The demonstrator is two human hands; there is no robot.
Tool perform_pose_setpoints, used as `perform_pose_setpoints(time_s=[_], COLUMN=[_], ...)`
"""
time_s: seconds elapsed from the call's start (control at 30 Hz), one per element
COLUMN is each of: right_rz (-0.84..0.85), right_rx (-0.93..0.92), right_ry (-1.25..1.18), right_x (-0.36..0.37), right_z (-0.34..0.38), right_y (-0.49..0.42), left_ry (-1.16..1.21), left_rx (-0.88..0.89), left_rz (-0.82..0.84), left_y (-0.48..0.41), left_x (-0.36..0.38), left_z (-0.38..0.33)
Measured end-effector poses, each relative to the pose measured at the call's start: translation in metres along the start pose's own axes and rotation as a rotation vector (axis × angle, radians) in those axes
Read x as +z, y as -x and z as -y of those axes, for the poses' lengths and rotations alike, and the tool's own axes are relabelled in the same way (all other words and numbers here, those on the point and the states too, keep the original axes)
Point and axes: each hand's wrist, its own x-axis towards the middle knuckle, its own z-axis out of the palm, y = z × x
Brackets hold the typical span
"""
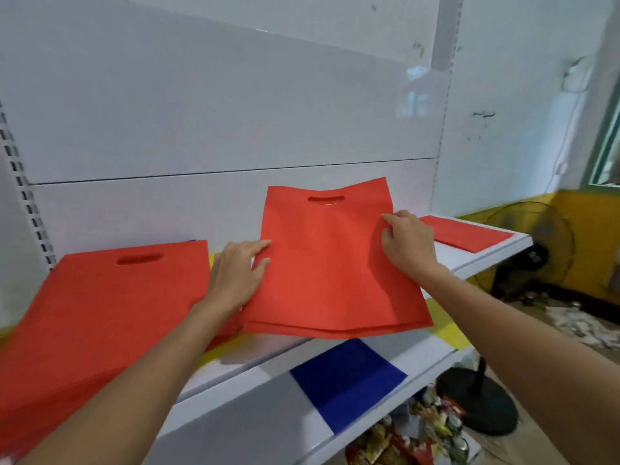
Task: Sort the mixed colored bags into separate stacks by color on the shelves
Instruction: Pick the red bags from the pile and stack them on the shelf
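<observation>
A blue bag (pixel 349 377) lies flat on the lower shelf (pixel 255 414), reaching its front edge. Above it, on the left part of the upper shelf (pixel 469 260), a tall red stack (pixel 100 313) hangs over the front edge.

Beside it, at the shelf's middle, a thin bundle of red bags (pixel 328 270) is tilted up. Its near edge juts past the shelf front and its handle slot points at the back panel (pixel 218 122).

These look like light, limp non-woven sheets that would sag and slide apart. They are best held by both side edges together, or flat from beneath.

The left hand (pixel 235 280) lies with straight fingers on the bundle's left edge, its thumb hidden. The right hand (pixel 409 246) has curled fingers pinching the right edge.

A sliver of yellow bag (pixel 446 327) shows under the bundle's right corner. A far red bag (pixel 466 234) lies flat at the shelf's right end.
</observation>
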Motion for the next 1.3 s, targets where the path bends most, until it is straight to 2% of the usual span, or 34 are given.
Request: perform_pose_setpoints(time_s=[0.3,0.63,0.87,1.03,1.3], right_rz=[-0.005,0.016,0.008,0.0,0.031], right_rx=[0.311,0.448,0.443,0.444,0.414], right_ry=[0.227,0.248,0.23,0.195,0.176], right_x=[-0.08,-0.133,-0.138,-0.112,-0.073], right_z=[-0.218,-0.434,-0.524,-0.577,-0.654], right_y=[0.008,-0.014,-0.047,-0.079,-0.171], left_ry=[0.181,0.311,0.345,0.301,0.335], left_rx=[0.233,0.282,0.27,0.264,0.228], left_rz=[0.114,0.204,0.213,0.27,0.263], left_y=[-0.062,-0.112,-0.147,-0.185,-0.271], left_x=[0.156,0.304,0.367,0.415,0.49], left_z=[-0.186,-0.373,-0.436,-0.457,-0.485])
